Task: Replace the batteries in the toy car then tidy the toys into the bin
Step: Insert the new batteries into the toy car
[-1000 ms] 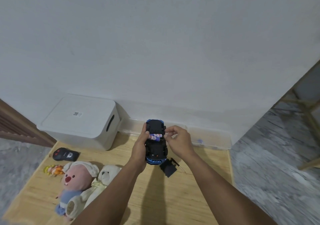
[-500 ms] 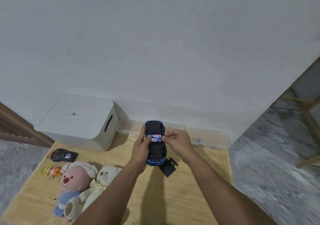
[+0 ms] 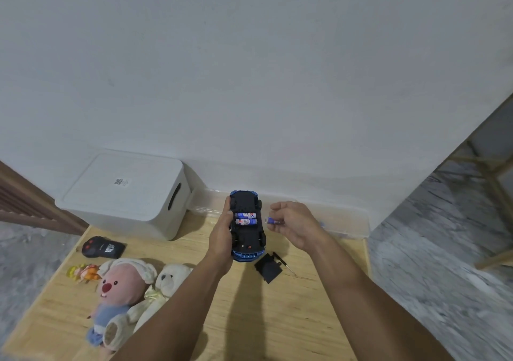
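Note:
My left hand (image 3: 222, 234) grips a blue toy car (image 3: 248, 238) turned upside down above the wooden mat. Its battery bay is uncovered and two batteries (image 3: 245, 218) lie in it. Just right of the car, my right hand (image 3: 295, 226) pinches one purple battery (image 3: 271, 220), apart from the car. The black battery cover (image 3: 268, 268) and a small screwdriver (image 3: 283, 262) lie on the mat below the car. A white lidded bin (image 3: 125, 194) stands at the back left against the wall.
On the wooden mat (image 3: 249, 319) lie a black remote control (image 3: 102, 247), a small orange figure (image 3: 82, 272), a pink plush (image 3: 119, 291) and a white teddy bear (image 3: 155, 296). A clear shallow tray (image 3: 344, 223) runs along the wall. Wooden furniture legs (image 3: 494, 194) stand at right.
My right hand has drawn away from the car's battery bay to the right, holding one battery. The left hand keeps the car in place.

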The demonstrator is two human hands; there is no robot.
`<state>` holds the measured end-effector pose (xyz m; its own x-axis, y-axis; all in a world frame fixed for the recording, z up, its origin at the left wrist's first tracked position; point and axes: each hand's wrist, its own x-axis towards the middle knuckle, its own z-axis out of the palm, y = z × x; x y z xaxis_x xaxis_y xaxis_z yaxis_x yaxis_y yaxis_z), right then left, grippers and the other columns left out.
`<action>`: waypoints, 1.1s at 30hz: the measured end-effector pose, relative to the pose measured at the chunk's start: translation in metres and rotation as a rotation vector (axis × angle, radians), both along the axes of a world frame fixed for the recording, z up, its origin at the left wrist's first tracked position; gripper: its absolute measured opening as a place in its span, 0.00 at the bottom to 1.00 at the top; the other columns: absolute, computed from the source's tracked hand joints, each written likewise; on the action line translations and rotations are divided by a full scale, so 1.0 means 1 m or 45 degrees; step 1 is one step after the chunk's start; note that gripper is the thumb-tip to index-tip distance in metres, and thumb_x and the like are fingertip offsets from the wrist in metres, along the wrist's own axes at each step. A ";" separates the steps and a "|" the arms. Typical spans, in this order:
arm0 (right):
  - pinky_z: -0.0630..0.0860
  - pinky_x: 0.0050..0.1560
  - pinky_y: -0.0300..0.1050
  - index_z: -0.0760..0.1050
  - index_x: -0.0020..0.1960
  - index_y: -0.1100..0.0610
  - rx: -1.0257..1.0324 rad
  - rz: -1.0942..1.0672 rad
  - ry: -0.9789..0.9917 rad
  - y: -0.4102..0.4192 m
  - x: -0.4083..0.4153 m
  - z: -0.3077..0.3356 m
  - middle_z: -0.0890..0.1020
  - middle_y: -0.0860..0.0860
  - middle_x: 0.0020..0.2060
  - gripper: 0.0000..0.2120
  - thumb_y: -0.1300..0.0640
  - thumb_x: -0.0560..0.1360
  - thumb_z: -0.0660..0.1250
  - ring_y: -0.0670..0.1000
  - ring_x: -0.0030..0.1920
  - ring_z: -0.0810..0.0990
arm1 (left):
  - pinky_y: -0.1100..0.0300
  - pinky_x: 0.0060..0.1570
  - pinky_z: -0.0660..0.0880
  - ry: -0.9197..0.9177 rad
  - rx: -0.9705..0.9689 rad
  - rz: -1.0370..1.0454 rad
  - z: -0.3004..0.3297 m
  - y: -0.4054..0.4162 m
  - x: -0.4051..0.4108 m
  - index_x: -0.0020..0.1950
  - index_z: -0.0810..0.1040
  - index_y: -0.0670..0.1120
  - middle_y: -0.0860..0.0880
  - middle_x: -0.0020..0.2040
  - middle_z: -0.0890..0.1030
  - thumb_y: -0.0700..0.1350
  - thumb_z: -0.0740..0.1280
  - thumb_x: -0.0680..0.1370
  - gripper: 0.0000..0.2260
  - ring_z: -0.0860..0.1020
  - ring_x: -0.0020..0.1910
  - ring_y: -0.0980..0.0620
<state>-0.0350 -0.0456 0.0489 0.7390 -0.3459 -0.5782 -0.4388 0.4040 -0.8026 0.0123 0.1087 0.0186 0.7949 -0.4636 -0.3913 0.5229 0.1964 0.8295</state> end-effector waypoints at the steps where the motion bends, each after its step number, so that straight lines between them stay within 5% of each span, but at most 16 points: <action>1: 0.81 0.45 0.45 0.74 0.52 0.65 0.016 -0.002 -0.022 -0.001 -0.001 0.002 0.75 0.61 0.51 0.09 0.75 0.75 0.62 0.54 0.45 0.79 | 0.51 0.46 0.81 -0.011 0.001 -0.007 0.000 0.000 0.000 0.69 0.72 0.60 0.48 0.56 0.84 0.46 0.51 0.84 0.18 0.83 0.50 0.47; 5: 0.83 0.45 0.46 0.75 0.50 0.68 0.086 -0.077 -0.081 -0.004 -0.004 0.002 0.77 0.65 0.53 0.09 0.76 0.72 0.67 0.58 0.47 0.82 | 0.50 0.49 0.80 -0.029 0.032 -0.022 -0.002 0.001 0.002 0.69 0.72 0.61 0.49 0.57 0.84 0.47 0.51 0.84 0.18 0.83 0.50 0.46; 11: 0.80 0.37 0.43 0.78 0.44 0.62 -0.120 -0.036 -0.062 0.003 -0.007 -0.003 0.82 0.56 0.35 0.08 0.58 0.72 0.74 0.50 0.33 0.81 | 0.44 0.55 0.78 -0.001 0.056 -0.018 -0.002 0.001 0.001 0.70 0.71 0.62 0.46 0.60 0.82 0.49 0.52 0.84 0.17 0.81 0.57 0.40; 18: 0.83 0.44 0.48 0.80 0.45 0.63 -0.255 0.108 -0.091 0.009 -0.003 0.003 0.82 0.60 0.41 0.04 0.70 0.72 0.70 0.54 0.39 0.83 | 0.45 0.50 0.80 0.009 0.043 -0.011 0.000 0.001 0.000 0.68 0.73 0.62 0.45 0.59 0.83 0.50 0.52 0.84 0.17 0.82 0.54 0.40; 25: 0.82 0.38 0.43 0.81 0.45 0.58 -0.626 0.204 -0.025 0.015 -0.004 0.005 0.83 0.52 0.38 0.07 0.65 0.69 0.75 0.49 0.38 0.82 | 0.49 0.46 0.81 0.021 0.001 -0.012 -0.001 0.001 0.000 0.71 0.71 0.60 0.45 0.59 0.82 0.48 0.51 0.84 0.18 0.82 0.52 0.43; 33: 0.78 0.45 0.38 0.85 0.43 0.55 -0.856 0.223 -0.019 0.019 -0.006 -0.005 0.84 0.45 0.36 0.05 0.60 0.67 0.78 0.44 0.40 0.82 | 0.41 0.59 0.76 0.069 0.064 0.034 -0.001 0.002 -0.001 0.72 0.67 0.63 0.47 0.63 0.80 0.42 0.57 0.82 0.22 0.80 0.59 0.40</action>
